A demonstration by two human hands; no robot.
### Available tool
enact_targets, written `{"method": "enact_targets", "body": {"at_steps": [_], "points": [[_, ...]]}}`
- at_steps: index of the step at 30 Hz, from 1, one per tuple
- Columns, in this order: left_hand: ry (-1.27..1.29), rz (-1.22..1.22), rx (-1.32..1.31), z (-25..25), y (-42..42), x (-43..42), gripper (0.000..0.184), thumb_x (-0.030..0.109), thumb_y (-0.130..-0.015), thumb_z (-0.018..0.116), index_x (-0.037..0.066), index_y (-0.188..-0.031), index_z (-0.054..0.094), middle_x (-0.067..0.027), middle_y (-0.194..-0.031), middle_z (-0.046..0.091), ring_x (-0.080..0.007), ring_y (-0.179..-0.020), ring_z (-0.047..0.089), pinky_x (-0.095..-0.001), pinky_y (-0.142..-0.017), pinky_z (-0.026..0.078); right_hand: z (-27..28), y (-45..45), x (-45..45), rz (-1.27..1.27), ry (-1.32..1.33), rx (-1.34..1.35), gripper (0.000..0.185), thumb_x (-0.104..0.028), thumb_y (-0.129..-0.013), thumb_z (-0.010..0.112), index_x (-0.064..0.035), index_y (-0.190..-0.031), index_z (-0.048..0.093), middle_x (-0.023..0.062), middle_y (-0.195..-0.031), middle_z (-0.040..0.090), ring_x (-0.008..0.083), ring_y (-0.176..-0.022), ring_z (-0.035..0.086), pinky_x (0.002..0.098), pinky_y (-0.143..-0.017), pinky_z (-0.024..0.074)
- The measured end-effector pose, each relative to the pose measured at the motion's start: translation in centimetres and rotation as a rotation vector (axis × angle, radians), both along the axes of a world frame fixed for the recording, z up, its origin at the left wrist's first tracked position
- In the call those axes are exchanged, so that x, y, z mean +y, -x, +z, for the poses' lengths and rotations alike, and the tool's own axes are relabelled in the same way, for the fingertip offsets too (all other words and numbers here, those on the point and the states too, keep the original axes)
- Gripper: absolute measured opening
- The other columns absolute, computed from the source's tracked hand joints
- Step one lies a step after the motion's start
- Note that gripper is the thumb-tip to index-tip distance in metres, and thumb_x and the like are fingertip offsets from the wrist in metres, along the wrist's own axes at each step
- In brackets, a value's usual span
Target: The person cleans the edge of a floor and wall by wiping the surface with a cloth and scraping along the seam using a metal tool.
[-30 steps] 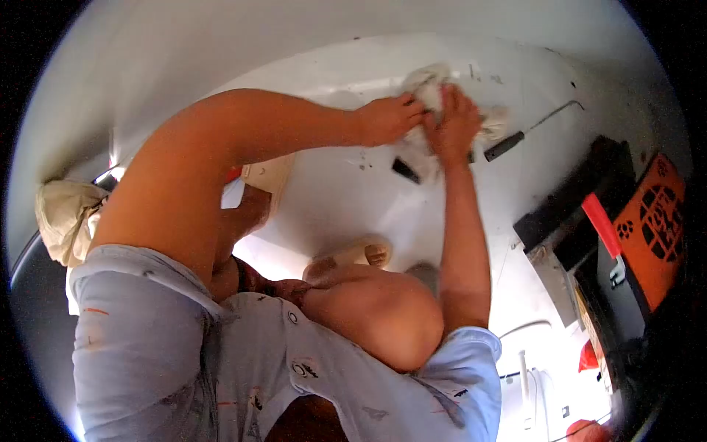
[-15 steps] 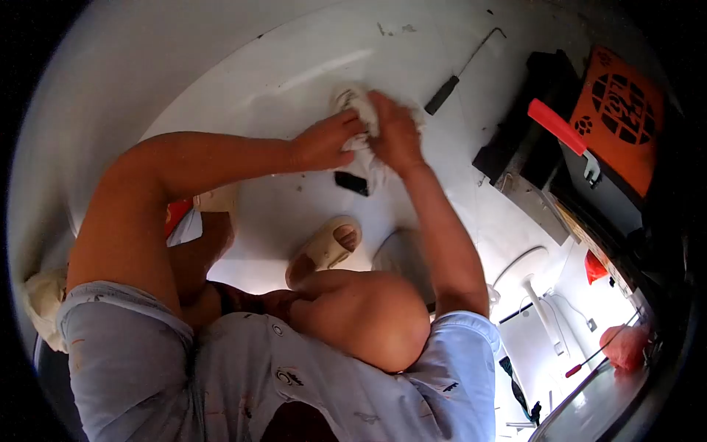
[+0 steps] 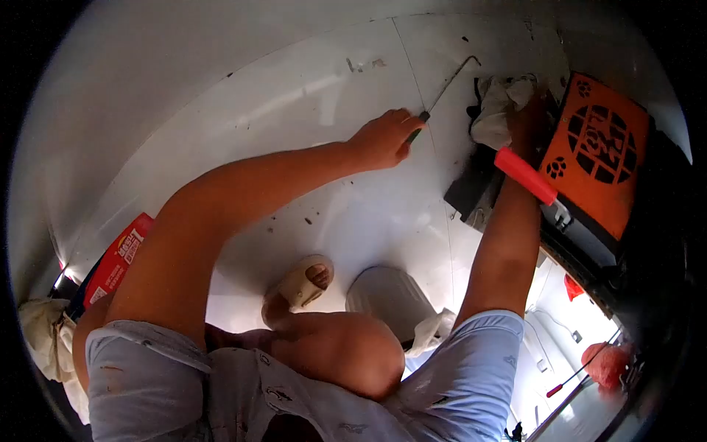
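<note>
Left hand (image 3: 384,140) grips hooked tool (image 3: 423,118) over open floor (image 3: 368,214); right hand (image 3: 530,124), by orange panel's edge (image 3: 565,121), clutches cloth (image 3: 493,118).

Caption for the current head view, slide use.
Left grip holds a dark-handled hooked tool; right grip is at a pale cloth beside an orange panel.

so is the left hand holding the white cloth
No, the left hand grips the hooked tool, while the white cloth is at the right hand.
</note>
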State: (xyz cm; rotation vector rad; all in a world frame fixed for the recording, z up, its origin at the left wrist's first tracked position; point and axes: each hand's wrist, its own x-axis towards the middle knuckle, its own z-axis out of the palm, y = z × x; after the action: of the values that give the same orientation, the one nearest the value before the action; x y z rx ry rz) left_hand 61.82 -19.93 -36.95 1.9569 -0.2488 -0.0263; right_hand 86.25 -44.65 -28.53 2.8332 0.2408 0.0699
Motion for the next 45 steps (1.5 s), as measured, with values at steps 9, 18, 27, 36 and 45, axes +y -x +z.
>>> {"method": "enact_targets", "body": {"at_steps": [9,18,27,36,45], "points": [[-0.107,-0.005,0.111,-2.1,2.8,5.6,0.034,-0.003,-0.086,0.059,0.008,-0.118,0.058,-0.0121,-0.115,0.06,-0.0301,-0.102,0.062,-0.0408,-0.088,0.054,-2.7,0.2,-0.6,-0.185,0.182,-0.051,0.078,-0.042,-0.086,0.074,-0.0028,-0.146,0.043,0.0185,-0.147,0.05,0.0388,-0.128,0.055,0.0521,-0.098,0.0529],[-0.131,-0.049,0.074,-1.5,2.5,4.6,0.026,0.001,-0.086,0.059,0.007,-0.111,0.063,-0.0105,-0.109,0.062,-0.0294,-0.103,0.063,-0.0415,-0.086,0.054,-4.5,2.5,-3.7,-0.165,0.268,-0.017,0.055,-0.033,-0.093,0.067,-0.0016,-0.136,0.053,0.018,-0.137,0.059,0.0375,-0.118,0.063,0.0495,-0.089,0.0579],[-0.135,-0.163,0.136,-2.6,4.3,4.5,0.023,-0.001,-0.084,0.062,0.009,-0.104,0.061,-0.0108,-0.107,0.062,-0.0315,-0.104,0.061,-0.0437,-0.088,0.053,-3.9,4.8,-1.5,-0.109,0.28,-0.037,0.038,-0.021,-0.099,0.06,0.0016,-0.13,0.056,0.0225,-0.129,0.062,0.036,-0.11,0.067,0.0436,-0.088,0.0588],[-0.153,-0.187,0.138,-2.8,4.5,2.9,0.02,0.001,-0.084,0.061,0.01,-0.102,0.061,-0.0104,-0.104,0.062,-0.0318,-0.103,0.061,-0.0439,-0.087,0.053,-6.9,5.4,-2.4,-0.06,0.254,-0.213,0.052,-0.019,-0.098,0.063,0.0023,-0.143,0.047,0.0247,-0.142,0.051,0.0359,-0.118,0.062,0.0424,-0.096,0.0558],[-0.202,-0.236,0.167,-2.7,4.8,3.3,0.017,0.003,-0.085,0.06,0.009,-0.101,0.063,-0.0104,-0.103,0.063,-0.0313,-0.101,0.062,-0.0433,-0.086,0.053,-6.2,8.8,-3.1,0.081,0.328,-0.221,0.062,-0.02,-0.097,0.064,-0.0021,-0.151,0.04,0.0199,-0.16,0.033,0.035,-0.136,0.049,0.0458,-0.114,0.0402]]}}
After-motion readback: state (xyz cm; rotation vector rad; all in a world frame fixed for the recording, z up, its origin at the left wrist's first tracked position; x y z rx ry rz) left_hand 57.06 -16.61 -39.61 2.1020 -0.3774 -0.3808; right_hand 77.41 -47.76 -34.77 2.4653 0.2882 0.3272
